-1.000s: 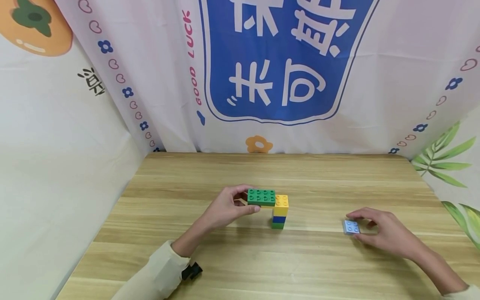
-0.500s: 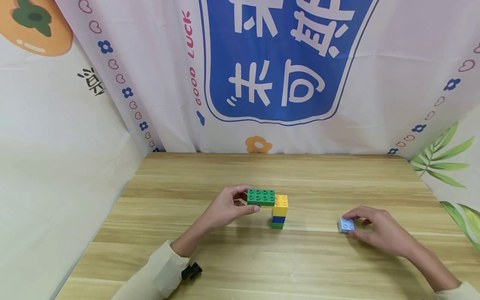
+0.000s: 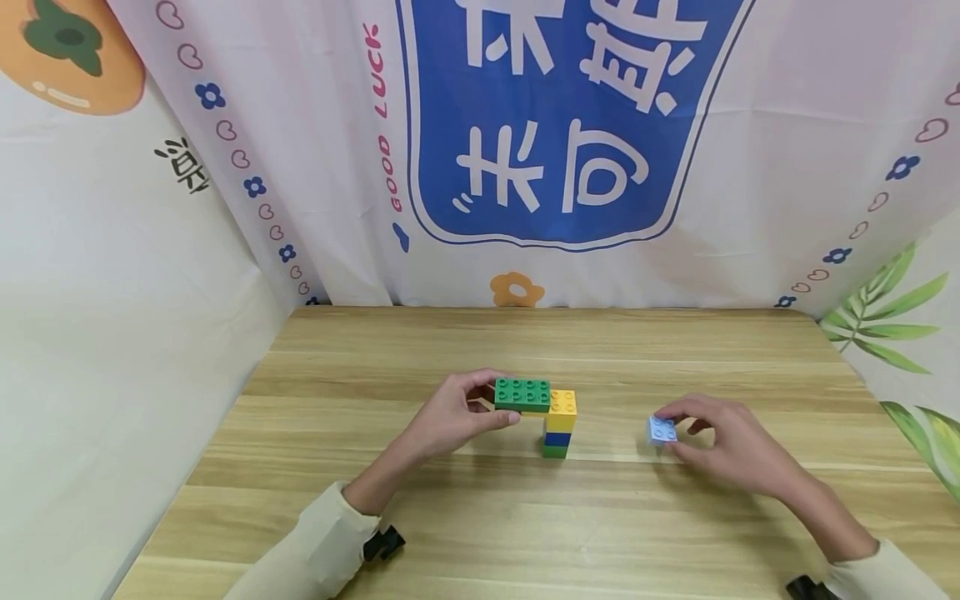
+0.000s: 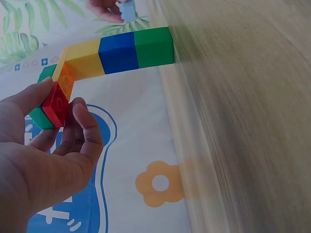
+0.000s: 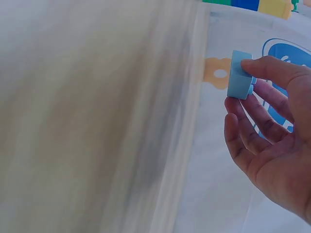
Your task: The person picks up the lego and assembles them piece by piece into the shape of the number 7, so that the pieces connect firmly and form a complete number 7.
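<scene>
A building-block structure [image 3: 557,438] stands on the table, its column stacked green, blue and yellow from the bottom. A long green block [image 3: 522,395] sits at its top, overhanging to the left. My left hand [image 3: 459,415] pinches this overhanging end between thumb and fingers. In the left wrist view a red block [image 4: 58,105] and a thin orange block [image 4: 65,77] show under the green one. My right hand [image 3: 727,437] pinches a light blue block [image 3: 662,430] to the right of the column, apart from it. Its studs face up.
The wood-grain table [image 3: 480,533] reaches back to a printed cloth [image 3: 337,233]. Black straps [image 3: 384,543] show at the wrists. Part of the column appears at the top of the right wrist view.
My right hand has moved left and slightly farther back with the light blue block, nearing the column. My left hand and the structure have stayed in place.
</scene>
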A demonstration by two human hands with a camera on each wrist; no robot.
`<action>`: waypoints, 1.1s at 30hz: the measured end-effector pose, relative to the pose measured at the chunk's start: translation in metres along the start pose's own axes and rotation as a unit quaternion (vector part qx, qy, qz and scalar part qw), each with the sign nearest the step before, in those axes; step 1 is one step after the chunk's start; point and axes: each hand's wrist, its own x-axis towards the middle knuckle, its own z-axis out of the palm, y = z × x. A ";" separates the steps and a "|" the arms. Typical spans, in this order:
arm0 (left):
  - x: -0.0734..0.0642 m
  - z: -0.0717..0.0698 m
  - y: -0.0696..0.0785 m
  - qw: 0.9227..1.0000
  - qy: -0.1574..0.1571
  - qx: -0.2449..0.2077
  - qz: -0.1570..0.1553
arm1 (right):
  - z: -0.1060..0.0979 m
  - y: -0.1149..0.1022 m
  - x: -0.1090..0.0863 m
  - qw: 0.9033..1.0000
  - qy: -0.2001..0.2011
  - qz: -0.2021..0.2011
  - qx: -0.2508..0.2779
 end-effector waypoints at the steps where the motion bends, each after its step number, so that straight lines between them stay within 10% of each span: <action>1: 0.000 0.000 0.000 1.000 0.000 0.000 0.001 | 0.001 -0.002 0.002 1.000 0.002 -0.001 0.002; 33: 0.002 0.001 0.000 1.000 -0.002 -0.003 0.005 | -0.007 -0.032 0.038 0.996 0.059 -0.050 0.037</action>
